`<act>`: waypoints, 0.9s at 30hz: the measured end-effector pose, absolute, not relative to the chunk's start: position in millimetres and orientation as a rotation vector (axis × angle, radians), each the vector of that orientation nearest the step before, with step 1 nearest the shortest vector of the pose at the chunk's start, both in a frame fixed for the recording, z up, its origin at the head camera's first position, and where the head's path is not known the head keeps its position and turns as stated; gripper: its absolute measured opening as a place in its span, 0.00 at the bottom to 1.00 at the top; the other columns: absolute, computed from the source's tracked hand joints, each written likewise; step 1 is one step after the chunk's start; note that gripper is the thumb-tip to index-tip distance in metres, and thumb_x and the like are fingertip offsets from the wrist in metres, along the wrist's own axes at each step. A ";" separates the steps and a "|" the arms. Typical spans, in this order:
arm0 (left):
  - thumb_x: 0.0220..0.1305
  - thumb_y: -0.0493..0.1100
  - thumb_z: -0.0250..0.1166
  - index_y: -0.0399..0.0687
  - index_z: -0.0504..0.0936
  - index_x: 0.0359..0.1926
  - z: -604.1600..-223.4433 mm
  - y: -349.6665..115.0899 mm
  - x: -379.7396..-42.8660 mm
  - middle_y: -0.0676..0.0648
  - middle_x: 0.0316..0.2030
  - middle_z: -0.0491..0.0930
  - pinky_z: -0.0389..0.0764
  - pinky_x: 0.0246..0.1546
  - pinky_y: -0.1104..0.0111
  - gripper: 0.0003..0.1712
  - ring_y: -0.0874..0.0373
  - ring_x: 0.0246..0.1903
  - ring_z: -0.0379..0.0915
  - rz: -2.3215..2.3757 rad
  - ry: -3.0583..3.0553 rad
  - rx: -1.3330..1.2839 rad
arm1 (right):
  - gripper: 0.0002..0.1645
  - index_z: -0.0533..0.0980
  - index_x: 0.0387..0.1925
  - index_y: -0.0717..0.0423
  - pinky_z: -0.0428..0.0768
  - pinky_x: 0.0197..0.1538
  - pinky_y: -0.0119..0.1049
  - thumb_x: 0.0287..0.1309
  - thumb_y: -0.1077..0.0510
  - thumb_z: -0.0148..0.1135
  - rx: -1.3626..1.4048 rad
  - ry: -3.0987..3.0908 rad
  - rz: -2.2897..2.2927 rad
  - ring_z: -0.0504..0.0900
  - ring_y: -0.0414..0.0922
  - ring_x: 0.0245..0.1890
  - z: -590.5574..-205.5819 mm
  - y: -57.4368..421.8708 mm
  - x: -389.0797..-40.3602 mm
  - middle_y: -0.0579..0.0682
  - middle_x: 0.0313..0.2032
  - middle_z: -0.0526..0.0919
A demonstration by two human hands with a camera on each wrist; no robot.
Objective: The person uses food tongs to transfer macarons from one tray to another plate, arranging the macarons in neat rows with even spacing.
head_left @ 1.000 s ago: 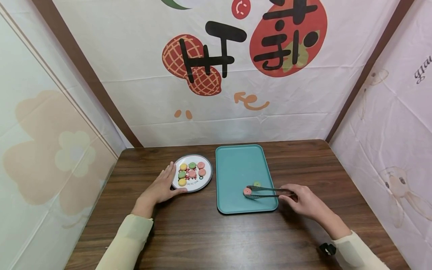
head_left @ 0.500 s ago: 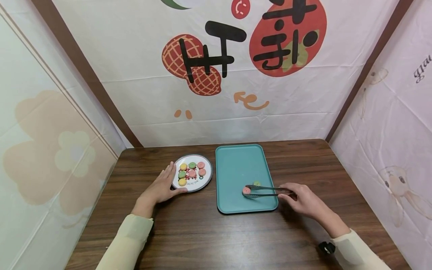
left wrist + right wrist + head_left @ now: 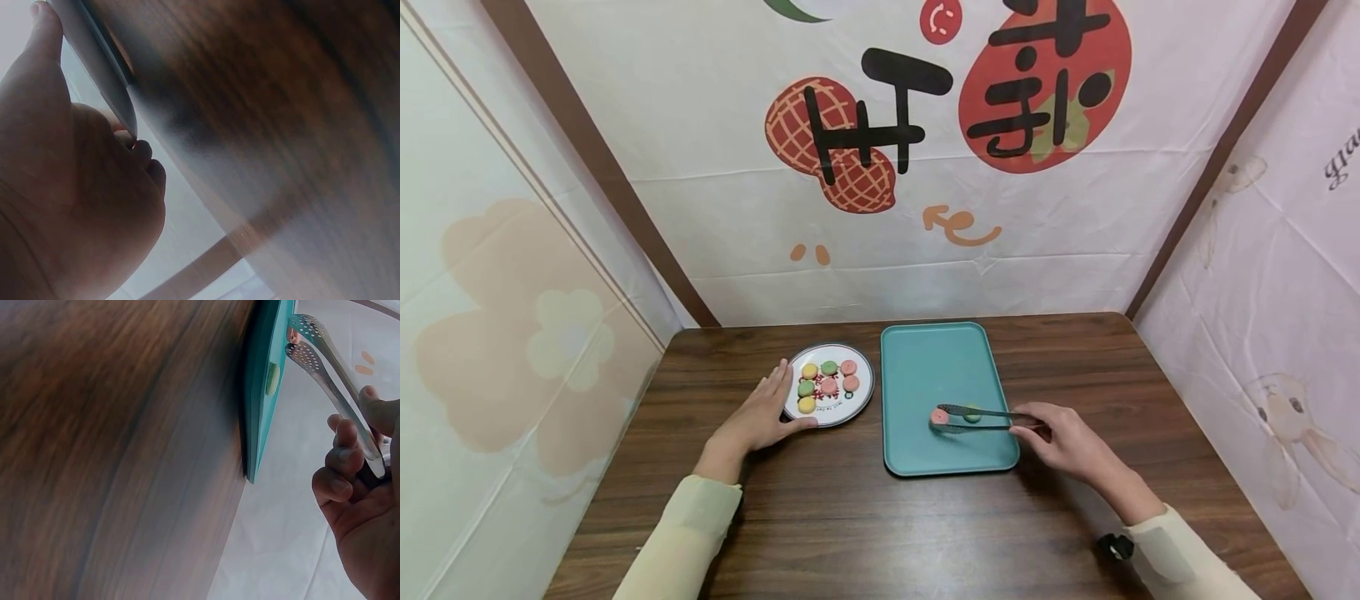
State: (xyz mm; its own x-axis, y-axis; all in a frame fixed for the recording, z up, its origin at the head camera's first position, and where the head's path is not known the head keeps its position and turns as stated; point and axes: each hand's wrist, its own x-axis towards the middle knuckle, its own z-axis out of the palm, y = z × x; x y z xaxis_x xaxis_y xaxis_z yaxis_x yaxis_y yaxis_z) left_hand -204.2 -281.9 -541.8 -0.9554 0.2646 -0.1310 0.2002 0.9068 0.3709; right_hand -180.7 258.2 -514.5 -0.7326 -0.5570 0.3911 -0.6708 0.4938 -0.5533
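My right hand [image 3: 1063,437] grips a pair of dark tongs [image 3: 992,418], whose perforated tips pinch a pink macaron [image 3: 939,417]. The right wrist view shows those tips and the macaron slightly off the surface of the teal tray [image 3: 925,358]. Beneath the tongs' arms lies a green macaron [image 3: 972,414] on the tray, partly covered. At the left, my left hand [image 3: 758,417] touches the rim of a round white plate [image 3: 859,407], with straight fingers along its left side and the thumb at its near edge. On that plate sit several yellow, green and pink macarons [image 3: 828,386].
The plate and tray stand side by side on a dark wooden table [image 3: 850,533]. A printed white cloth wall [image 3: 700,167] rises behind the table's far edge, and cloth walls stand on both sides.
The tongs and the pink macaron have moved a little left and away from me, over the green macaron. My right hand has followed them. The left hand stays on the plate's rim.
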 end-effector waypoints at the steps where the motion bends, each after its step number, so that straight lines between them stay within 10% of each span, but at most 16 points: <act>1: 0.67 0.79 0.62 0.31 0.40 0.85 -542.1 -281.9 -204.3 0.32 0.86 0.36 0.46 0.84 0.42 0.72 0.36 0.85 0.36 0.535 2.891 0.355 | 0.10 0.85 0.47 0.63 0.79 0.26 0.28 0.66 0.66 0.74 1.066 -2.571 1.066 0.75 0.30 0.26 -514.8 256.9 -181.1 0.43 0.30 0.84; 27: 0.69 0.78 0.62 0.31 0.39 0.85 -539.0 -281.2 -203.8 0.33 0.86 0.35 0.45 0.84 0.44 0.72 0.37 0.85 0.35 0.518 2.879 0.335 | 0.16 0.84 0.54 0.65 0.77 0.26 0.29 0.68 0.62 0.73 1.092 -2.543 1.083 0.70 0.29 0.24 -509.2 209.1 -197.2 0.38 0.30 0.79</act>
